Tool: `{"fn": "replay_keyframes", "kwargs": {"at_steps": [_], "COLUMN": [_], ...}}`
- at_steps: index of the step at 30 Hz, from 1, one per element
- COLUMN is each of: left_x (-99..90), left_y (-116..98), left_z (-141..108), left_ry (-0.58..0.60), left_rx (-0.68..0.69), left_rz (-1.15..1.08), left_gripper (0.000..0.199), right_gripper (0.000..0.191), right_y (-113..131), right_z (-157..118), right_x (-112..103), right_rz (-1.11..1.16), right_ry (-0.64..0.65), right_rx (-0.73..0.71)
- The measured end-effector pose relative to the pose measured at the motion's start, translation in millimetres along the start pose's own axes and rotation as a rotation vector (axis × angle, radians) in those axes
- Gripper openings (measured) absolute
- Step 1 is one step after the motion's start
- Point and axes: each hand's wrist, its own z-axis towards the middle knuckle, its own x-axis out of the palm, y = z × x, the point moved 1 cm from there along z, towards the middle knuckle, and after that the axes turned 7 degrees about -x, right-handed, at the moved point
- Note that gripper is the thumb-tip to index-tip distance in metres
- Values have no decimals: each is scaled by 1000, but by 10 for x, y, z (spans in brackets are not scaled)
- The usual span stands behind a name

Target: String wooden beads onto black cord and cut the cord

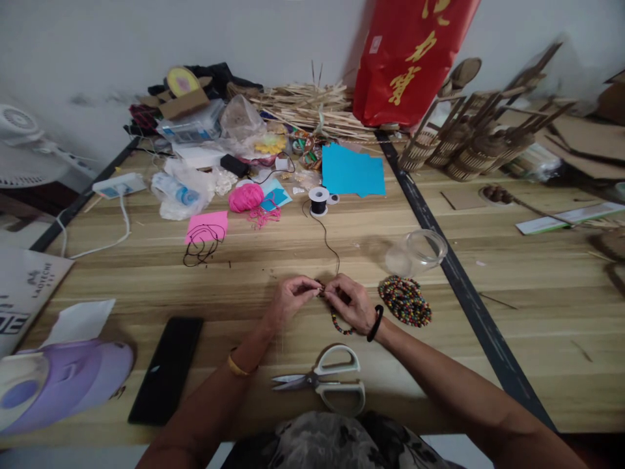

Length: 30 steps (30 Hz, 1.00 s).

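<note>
My left hand (pixel 293 294) and my right hand (pixel 350 301) meet over the middle of the table, fingertips pinched close together. Between them is one end of a string of small coloured beads (pixel 340 327), which hangs down below my right hand. A black cord (pixel 332 244) runs from a white spool (pixel 319 202) to my fingers. Exactly how the cord and beads sit between the fingertips is too small to see. Right of my right hand lies a pile of multicoloured bead strings (pixel 405 301). White-handled scissors (pixel 322 379) lie open below my hands.
A clear jar (pixel 424 251) lies behind the bead pile. A black phone (pixel 166 371) and a purple tissue box (pixel 73 384) are at left. Pink yarn (pixel 245 197), blue sheets (pixel 352 170) and a black cord coil (pixel 202 246) lie farther back. Bamboo pieces (pixel 478 150) stand back right.
</note>
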Motion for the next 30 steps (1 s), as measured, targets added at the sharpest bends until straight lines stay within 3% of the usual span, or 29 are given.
{"fn": "replay_keyframes", "kwargs": {"at_steps": [30], "left_x": [4], "left_y": [-8], "left_z": [5], "left_ry": [10], "left_rx": [58], "left_rz": [28], "left_gripper": [11], "right_gripper": [11], "right_y": [-7], "right_z": [-4], "right_x": [3], "right_rz": [-7], "right_ry": [10], "right_rx": [12]}}
